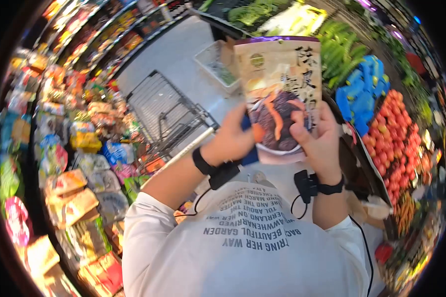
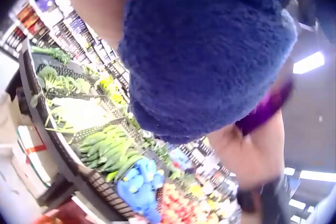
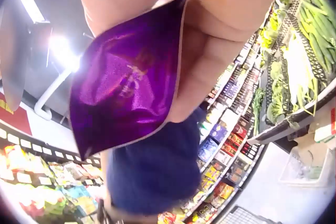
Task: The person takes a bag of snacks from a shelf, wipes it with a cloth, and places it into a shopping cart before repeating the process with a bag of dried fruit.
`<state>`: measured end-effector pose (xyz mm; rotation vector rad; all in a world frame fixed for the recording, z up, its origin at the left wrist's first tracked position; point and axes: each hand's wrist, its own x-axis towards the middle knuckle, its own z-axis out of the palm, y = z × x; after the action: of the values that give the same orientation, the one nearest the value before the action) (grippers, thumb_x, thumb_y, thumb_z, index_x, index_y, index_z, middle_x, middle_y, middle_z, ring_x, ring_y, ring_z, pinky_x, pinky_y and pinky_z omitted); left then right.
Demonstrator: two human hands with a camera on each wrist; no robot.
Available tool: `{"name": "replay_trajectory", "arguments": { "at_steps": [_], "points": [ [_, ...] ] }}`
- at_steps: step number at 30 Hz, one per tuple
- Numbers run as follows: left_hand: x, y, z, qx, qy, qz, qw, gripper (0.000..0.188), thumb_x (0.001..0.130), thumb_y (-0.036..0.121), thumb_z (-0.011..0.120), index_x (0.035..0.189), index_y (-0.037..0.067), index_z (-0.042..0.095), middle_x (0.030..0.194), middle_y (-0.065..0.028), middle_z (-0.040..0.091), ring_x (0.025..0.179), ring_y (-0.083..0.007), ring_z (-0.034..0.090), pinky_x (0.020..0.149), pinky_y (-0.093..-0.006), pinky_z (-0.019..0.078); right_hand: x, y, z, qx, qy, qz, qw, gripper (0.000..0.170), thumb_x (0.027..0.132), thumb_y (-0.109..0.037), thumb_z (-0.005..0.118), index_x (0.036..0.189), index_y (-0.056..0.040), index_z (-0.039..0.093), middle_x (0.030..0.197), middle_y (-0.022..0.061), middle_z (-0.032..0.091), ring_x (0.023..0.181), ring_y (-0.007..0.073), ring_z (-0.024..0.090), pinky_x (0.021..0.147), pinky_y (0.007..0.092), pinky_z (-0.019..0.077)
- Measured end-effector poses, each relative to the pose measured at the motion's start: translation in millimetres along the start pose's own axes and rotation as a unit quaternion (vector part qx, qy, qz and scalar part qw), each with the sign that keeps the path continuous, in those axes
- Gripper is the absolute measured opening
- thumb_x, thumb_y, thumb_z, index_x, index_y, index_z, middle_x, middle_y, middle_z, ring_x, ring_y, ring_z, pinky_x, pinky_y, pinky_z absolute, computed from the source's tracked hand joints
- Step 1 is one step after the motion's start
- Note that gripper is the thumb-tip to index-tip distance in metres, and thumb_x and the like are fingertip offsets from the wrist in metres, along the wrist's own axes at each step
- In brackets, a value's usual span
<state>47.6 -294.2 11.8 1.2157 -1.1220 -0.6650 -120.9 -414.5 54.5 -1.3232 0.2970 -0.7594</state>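
Observation:
A cream food pouch [image 1: 265,64] with a purple top edge and a picture of dark dried fruit stands upright before the chest in the head view. My right hand [image 1: 324,141] grips its lower right side, thumb across the front. The pouch's shiny purple side [image 3: 126,82] shows in the right wrist view. At the pouch's lower left is my left hand [image 1: 233,136], blurred. It holds a fuzzy dark blue cloth-like thing [image 2: 205,61], which fills much of the left wrist view. In the head view only a strip of that blue thing shows, behind and below the pouch.
A metal shopping cart [image 1: 166,111] stands ahead on the left, near a clear plastic bin [image 1: 213,62]. Packaged snacks [image 1: 86,163] fill the left shelves. On the right are green vegetables [image 1: 339,49], blue packages [image 1: 364,91] and piled red produce [image 1: 394,143].

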Motion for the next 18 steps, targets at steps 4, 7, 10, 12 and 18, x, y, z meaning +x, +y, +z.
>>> {"name": "replay_trajectory", "arguments": {
  "at_steps": [4, 7, 10, 12, 18],
  "points": [
    [3, 10, -12, -0.164, 0.054, -0.109, 0.979, 0.050, 0.090, 0.005, 0.069, 0.136, 0.003, 0.050, 0.125, -0.0059, 0.063, 0.112, -0.0158, 0.060, 0.098, -0.0340, 0.0502, -3, 7, -19, -0.084, -0.124, 0.105, 0.983, 0.055, 0.084, -0.015, 0.081, 0.129, 0.0019, 0.054, 0.115, 0.0057, 0.066, 0.104, 0.0107, 0.061, 0.092, 0.0288, 0.0498],
    [-20, 32, -25, -0.114, 0.225, -0.165, 0.953, 0.061, 0.081, 0.011, 0.079, 0.133, 0.006, 0.048, 0.116, -0.0042, 0.056, 0.109, -0.0122, 0.053, 0.099, -0.0305, 0.0464, -12, 19, -3, 0.001, -0.194, 0.110, 0.975, 0.058, 0.082, -0.024, 0.083, 0.125, 0.0033, 0.055, 0.109, 0.0056, 0.065, 0.099, 0.0119, 0.059, 0.091, 0.0278, 0.0485],
    [-73, -20, -1, 0.034, 0.152, -0.140, 0.978, 0.057, 0.096, 0.014, 0.065, 0.146, 0.001, 0.040, 0.143, -0.0114, 0.050, 0.132, -0.0201, 0.047, 0.112, -0.0370, 0.0374, -1, 17, 5, 0.019, -0.181, 0.060, 0.981, 0.065, 0.079, -0.027, 0.086, 0.126, 0.0015, 0.051, 0.112, 0.0051, 0.062, 0.103, 0.0148, 0.061, 0.093, 0.0296, 0.0487],
    [-111, 8, 17, -0.003, 0.188, -0.115, 0.975, 0.059, 0.097, 0.015, 0.064, 0.148, 0.000, 0.039, 0.148, -0.0154, 0.048, 0.136, -0.0218, 0.044, 0.115, -0.0362, 0.0334, 4, -8, 34, 0.066, -0.173, 0.076, 0.980, 0.063, 0.080, -0.025, 0.086, 0.125, 0.0010, 0.051, 0.112, 0.0060, 0.063, 0.101, 0.0150, 0.061, 0.094, 0.0300, 0.0493],
    [-205, 76, -69, -0.462, 0.115, 0.111, 0.872, 0.057, 0.103, 0.029, 0.041, 0.152, 0.000, 0.034, 0.150, -0.0187, 0.047, 0.134, -0.0316, 0.050, 0.112, -0.0432, 0.0424, -24, 27, 128, 0.122, -0.494, 0.180, 0.842, 0.057, 0.078, -0.016, 0.088, 0.120, 0.0010, 0.053, 0.108, 0.0065, 0.068, 0.096, 0.0111, 0.064, 0.088, 0.0282, 0.0522]
  ]
}}
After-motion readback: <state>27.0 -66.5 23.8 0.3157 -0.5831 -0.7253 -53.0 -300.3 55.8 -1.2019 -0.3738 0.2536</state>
